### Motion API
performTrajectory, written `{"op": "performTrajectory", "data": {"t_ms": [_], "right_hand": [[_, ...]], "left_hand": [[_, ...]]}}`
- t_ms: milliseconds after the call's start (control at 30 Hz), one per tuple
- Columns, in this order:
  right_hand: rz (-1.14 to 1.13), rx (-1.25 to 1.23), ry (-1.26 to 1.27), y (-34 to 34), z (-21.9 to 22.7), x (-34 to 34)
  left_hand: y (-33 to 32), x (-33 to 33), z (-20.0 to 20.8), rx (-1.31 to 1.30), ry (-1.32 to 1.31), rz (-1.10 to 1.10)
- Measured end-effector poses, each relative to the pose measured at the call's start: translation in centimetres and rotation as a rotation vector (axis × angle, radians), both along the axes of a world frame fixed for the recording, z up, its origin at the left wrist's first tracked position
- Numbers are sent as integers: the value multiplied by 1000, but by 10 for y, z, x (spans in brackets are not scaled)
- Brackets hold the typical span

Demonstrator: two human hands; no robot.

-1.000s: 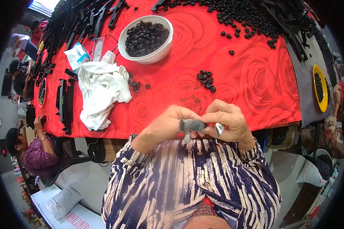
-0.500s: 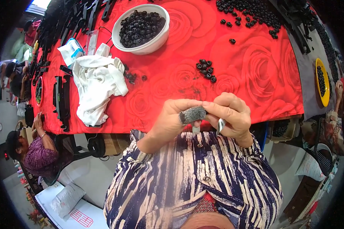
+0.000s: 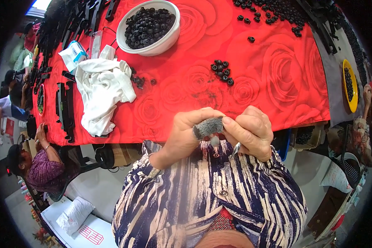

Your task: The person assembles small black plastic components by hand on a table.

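Note:
My left hand (image 3: 182, 134) is closed in front of my chest, at the table's near edge. A grey fuzzy knitted sleeve (image 3: 208, 127) with a dark end lies along it, seemingly worn on a digit. Whatever its fingertips pinch is hidden or too small to name. Pressed close against those fingertips is my right hand (image 3: 252, 134), its fingers curled round a small shiny metal blade (image 3: 234, 150) that points downward. Beyond both hands, several small black ring-like parts (image 3: 222, 72) sit in a cluster on the red rose-patterned cloth (image 3: 285, 76).
A white bowl (image 3: 169, 44) of black parts stands at the far middle. To the left are a crumpled white cloth (image 3: 103, 93), a blue-white packet (image 3: 73, 54) and long black strips (image 3: 65, 109). More parts (image 3: 273, 14) lie far right. A person (image 3: 39, 165) sits at the left.
The blade in my right hand has tilted, its tip swinging down and left. My fingers have shifted slightly, and both hands stay together. The view has moved a little.

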State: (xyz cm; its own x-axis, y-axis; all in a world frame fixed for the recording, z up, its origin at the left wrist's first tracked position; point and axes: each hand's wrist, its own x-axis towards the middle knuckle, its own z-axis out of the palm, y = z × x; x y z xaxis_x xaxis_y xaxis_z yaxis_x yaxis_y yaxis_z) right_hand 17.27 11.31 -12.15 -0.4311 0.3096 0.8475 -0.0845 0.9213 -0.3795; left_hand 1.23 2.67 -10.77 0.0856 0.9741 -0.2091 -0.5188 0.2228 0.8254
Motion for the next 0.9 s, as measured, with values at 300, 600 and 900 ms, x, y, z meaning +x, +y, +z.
{"op": "performTrajectory", "data": {"t_ms": [300, 600, 900], "right_hand": [[-35, -75, 44, -5, -2, -2], [120, -717, -159, -4, 10, 9], [6, -678, -238, -5, 7, 5]], "left_hand": [[1, 5, -2, -5, 110, 56], [2, 4, -3, 76, 78, 93], [2, 2, -7, 83, 104, 96]]}}
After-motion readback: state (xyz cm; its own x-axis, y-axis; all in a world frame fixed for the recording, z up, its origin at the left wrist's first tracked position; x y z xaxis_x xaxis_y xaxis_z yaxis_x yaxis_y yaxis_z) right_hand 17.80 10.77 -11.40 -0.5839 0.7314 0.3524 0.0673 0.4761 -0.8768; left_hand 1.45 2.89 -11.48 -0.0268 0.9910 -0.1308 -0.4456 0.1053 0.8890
